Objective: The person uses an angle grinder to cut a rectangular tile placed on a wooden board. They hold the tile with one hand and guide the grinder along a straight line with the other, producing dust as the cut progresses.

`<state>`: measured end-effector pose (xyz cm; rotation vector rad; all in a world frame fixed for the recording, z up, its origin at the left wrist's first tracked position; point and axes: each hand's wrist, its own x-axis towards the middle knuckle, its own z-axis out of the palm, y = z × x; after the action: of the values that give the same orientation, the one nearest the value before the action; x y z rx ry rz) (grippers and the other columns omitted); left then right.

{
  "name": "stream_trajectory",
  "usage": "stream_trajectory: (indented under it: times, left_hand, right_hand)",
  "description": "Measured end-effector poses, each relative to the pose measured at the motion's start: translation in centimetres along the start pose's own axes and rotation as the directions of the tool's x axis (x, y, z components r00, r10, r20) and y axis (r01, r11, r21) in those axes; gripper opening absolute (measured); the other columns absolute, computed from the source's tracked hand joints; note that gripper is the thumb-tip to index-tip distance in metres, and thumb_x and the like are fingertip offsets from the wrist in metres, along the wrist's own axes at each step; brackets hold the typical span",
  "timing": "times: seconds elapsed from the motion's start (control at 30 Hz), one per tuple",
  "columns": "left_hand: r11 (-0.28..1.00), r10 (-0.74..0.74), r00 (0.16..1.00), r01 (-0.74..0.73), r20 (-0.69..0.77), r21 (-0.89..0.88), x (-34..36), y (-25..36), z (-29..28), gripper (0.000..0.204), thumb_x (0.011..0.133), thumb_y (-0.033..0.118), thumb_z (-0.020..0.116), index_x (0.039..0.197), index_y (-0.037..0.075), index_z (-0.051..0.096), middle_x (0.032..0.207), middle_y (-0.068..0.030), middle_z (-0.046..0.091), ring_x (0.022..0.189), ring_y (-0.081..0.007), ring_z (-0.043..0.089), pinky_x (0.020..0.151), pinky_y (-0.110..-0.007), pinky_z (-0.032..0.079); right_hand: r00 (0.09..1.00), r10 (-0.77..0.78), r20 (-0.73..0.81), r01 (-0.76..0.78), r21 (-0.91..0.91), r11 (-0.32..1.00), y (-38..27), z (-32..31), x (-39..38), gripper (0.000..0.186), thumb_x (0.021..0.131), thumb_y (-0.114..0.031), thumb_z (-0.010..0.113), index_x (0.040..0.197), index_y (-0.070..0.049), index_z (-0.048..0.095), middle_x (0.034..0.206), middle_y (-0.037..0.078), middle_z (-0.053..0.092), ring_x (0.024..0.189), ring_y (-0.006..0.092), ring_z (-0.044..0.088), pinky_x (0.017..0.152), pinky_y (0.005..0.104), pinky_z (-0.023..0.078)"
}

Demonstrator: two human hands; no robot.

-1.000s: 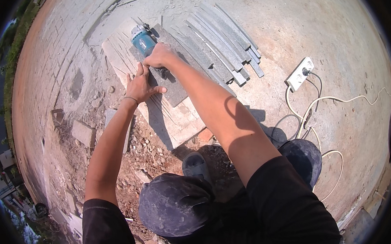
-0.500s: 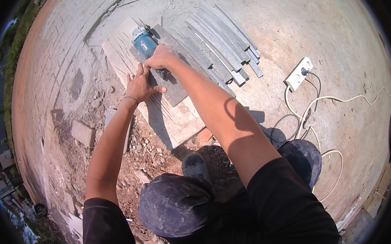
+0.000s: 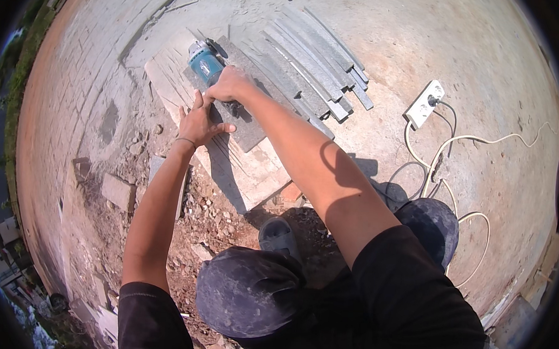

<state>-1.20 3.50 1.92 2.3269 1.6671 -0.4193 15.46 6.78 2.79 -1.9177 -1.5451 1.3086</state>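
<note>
Dusty concrete surrounds the pale board; on it I find the grinder atop the grey slab, right hand clamped round it, left hand spread. Brace slab firmly.

Smooth plastic grinder – rough stone slab

black short sleeves and dusty dark trousers are worn with a grey sandal and a thin left wristband
</note>
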Motion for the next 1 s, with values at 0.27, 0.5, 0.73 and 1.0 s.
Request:
stream_trajectory:
  times: [0.27, 0.5, 0.73, 1.0]
  left_hand:
    - [1.000, 0.008, 1.000, -0.008, 0.005, 0.002, 0.3, -0.6, 0.4, 0.122, 0.051, 0.080, 0.074, 0.149, 0.016, 0.038, 0.158, -0.0255, 0.024, 0.137, -0.0391, 0.042, 0.114, -0.066, 0.018]
    - [1.000, 0.002, 1.000, -0.002, 0.004, 0.020, 0.2, -0.7, 0.3, 0.121, 0.051, 0.082, 0.072, 0.146, 0.014, 0.042, 0.157, -0.0247, 0.025, 0.138, -0.0387, 0.041, 0.114, -0.066, 0.018]
    - [1.000, -0.006, 1.000, 0.005, 0.022, 0.016, 0.3, -0.3, 0.1, 0.120, 0.051, 0.082, 0.072, 0.144, 0.013, 0.044, 0.157, -0.0234, 0.026, 0.140, -0.0373, 0.039, 0.114, -0.066, 0.018]
    - [0.999, -0.009, 0.999, 0.007, 0.032, 0.041, 0.2, -0.5, 0.1, 0.127, 0.051, 0.084, 0.070, 0.147, 0.007, 0.039, 0.157, -0.0237, 0.025, 0.141, -0.0372, 0.038, 0.114, -0.065, 0.019]
  right_hand:
    - [1.000, -0.008, -0.002, 0.008, 0.003, 1.000, 0.2, 0.3, 0.1, 0.081, 0.051, -0.044, 0.086, 0.113, 0.005, 0.068, 0.121, 0.023, 0.066, 0.113, 0.0321, 0.065, 0.093, 0.0368, 0.053]
    - [1.000, -0.008, 0.015, 0.008, 0.004, 1.000, 0.2, 0.2, -0.3, 0.078, 0.054, -0.044, 0.084, 0.113, 0.004, 0.068, 0.121, 0.023, 0.065, 0.113, 0.0328, 0.065, 0.093, 0.0371, 0.053]
    - [1.000, -0.008, 0.018, 0.008, 0.008, 1.000, 0.6, 0.0, -0.5, 0.078, 0.055, -0.045, 0.083, 0.114, 0.005, 0.067, 0.122, 0.024, 0.065, 0.113, 0.0341, 0.064, 0.094, 0.0380, 0.053]
    - [0.999, -0.010, 0.034, 0.009, 0.009, 1.000, 0.3, -0.5, -1.5, 0.072, 0.060, -0.042, 0.081, 0.113, 0.005, 0.067, 0.121, 0.025, 0.065, 0.113, 0.0338, 0.064, 0.094, 0.0378, 0.052]
